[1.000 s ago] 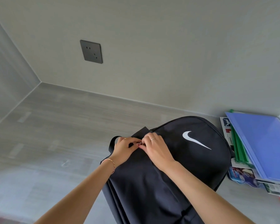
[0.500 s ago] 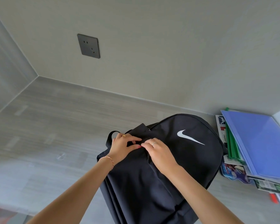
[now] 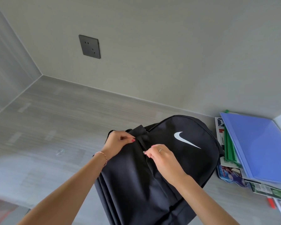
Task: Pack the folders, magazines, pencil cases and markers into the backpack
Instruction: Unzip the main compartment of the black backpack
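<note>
- Head view: your left hand (image 3: 118,141) pinches the black fabric backpack (image 3: 177,159) taut near its top.
- Your right hand (image 3: 161,157) pinches the small metal zipper pull (image 3: 143,152), apparently to open it.

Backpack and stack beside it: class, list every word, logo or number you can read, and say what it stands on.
Backpack: white swoosh logo, no words.
Magazines: print too small and blurred to read.
Blue folder: no text visible.
Wall socket: no lettering.

A white swoosh logo (image 3: 186,139) marks the black backpack (image 3: 152,184); the magazines' (image 3: 221,132) print is illegible.
</note>
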